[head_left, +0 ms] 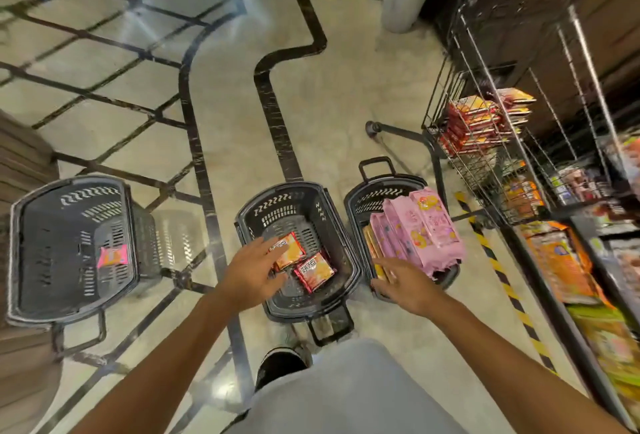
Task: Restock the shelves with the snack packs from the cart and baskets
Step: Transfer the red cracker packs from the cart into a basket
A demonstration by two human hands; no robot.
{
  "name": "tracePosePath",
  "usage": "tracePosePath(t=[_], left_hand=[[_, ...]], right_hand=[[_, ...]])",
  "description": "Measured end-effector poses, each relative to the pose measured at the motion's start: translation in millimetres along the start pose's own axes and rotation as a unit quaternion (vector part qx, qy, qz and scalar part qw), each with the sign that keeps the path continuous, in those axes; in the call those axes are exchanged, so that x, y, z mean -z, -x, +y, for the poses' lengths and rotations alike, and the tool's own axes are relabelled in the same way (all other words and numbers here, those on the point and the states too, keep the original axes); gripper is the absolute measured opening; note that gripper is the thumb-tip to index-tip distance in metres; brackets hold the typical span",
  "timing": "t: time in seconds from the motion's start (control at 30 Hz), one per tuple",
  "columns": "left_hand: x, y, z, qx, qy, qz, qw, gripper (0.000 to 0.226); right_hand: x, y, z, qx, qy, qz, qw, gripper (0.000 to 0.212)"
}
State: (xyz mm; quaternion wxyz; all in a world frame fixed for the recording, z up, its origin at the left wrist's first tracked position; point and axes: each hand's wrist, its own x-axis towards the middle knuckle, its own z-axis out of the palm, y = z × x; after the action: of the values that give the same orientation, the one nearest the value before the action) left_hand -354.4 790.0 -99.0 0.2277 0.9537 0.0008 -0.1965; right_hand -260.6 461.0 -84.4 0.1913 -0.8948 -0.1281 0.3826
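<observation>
Three dark plastic baskets stand on the tiled floor (228, 94). The left basket (20, 225), at 9 o'clock, holds a single pink snack pack (112, 256) on its bottom. The middle basket (349, 260), at centre frame, holds two red-and-orange snack packs (313, 271) lying flat and overlapping. The right basket (356, 198), just beside the middle one at 3 o'clock of it, is packed with upright pink packs (433, 222) that rise above its rim.

The left hand (251, 272) reaches into the middle basket with fingers spread and nearly straight; the fingertips (273, 243) lie on or at the edge of the nearer red pack, with no grip evident. The right hand (403, 283) is flat, fingers extended, at the near rim of the right basket by the pink packs; contact cannot be confirmed.

A wire cart (450, 122) at 2 o'clock carries stacked red and yellow packs (474, 122). Shelves (554, 305) with assorted packets run along 3 to 5 o'clock, blurred.
</observation>
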Motion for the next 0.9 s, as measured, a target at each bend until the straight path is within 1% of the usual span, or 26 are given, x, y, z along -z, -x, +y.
tracePosePath(t=[0.07, 0.13, 0.23, 0.33, 0.4, 0.47, 0.5, 0.57, 0.63, 0.73, 0.83, 0.9], left_hand=[[6.4, 7.4, 9.6, 0.014, 0.004, -0.027, 1.0, 0.072], [10.8, 16.0, 21.1, 0.009, -0.005, -0.027, 1.0, 0.075], [15.2, 27.3, 45.9, -0.001, -0.04, -0.024, 0.999, 0.075], [7.4, 27.2, 79.3, -0.034, -0.073, -0.021, 0.997, 0.079], [2.8, 27.3, 118.8, -0.061, -0.097, -0.024, 0.993, 0.077], [-4.3, 32.1, 172.7, -0.099, -0.114, -0.021, 0.988, 0.067], [-10.3, 36.1, 201.5, -0.117, -0.118, -0.019, 0.986, 0.067], [-26.7, 39.5, 255.2, -0.155, -0.138, -0.015, 0.978, 0.078], [-48.3, 41.0, 304.6, -0.194, -0.159, -0.029, 0.967, 0.089], [-76.8, 45.0, 374.6, -0.246, -0.18, -0.055, 0.951, 0.088], [-96.8, 45.4, 434.5, -0.289, -0.189, -0.063, 0.937, 0.078], [-106.0, 38.7, 467.7, -0.317, -0.194, -0.067, 0.926, 0.08]], right_hand=[[6.3, 15.8, 6.0, -0.002, -0.01, 0.008, 1.0, 0.062], [13.0, 30.3, 14.5, -0.005, -0.02, 0.018, 1.0, 0.071], [20.5, 57.8, 35.0, -0.02, -0.028, 0.027, 0.999, 0.058], [25.8, 97.3, 65.4, -0.026, -0.06, 0.06, 0.996, 0.061], [27.4, 131.3, 90.6, -0.024, -0.089, 0.091, 0.992, 0.059], [26.9, 169.5, 121.5, -0.021, -0.119, 0.119, 0.985, 0.054], [26.6, 191.0, 136.9, -0.02, -0.144, 0.13, 0.981, 0.053], [26.3, 234.7, 166.2, -0.006, -0.162, 0.169, 0.972, 0.051], [24.0, 278.0, 197.8, -0.007, -0.136, 0.207, 0.969, 0.05], [18.3, 336.5, 244.4, -0.046, -0.115, 0.239, 0.963, 0.056], [13.2, 375.7, 290.3, -0.086, -0.131, 0.254, 0.954, 0.061], [12.9, 393.7, 316.7, -0.1, -0.146, 0.266, 0.947, 0.061]])
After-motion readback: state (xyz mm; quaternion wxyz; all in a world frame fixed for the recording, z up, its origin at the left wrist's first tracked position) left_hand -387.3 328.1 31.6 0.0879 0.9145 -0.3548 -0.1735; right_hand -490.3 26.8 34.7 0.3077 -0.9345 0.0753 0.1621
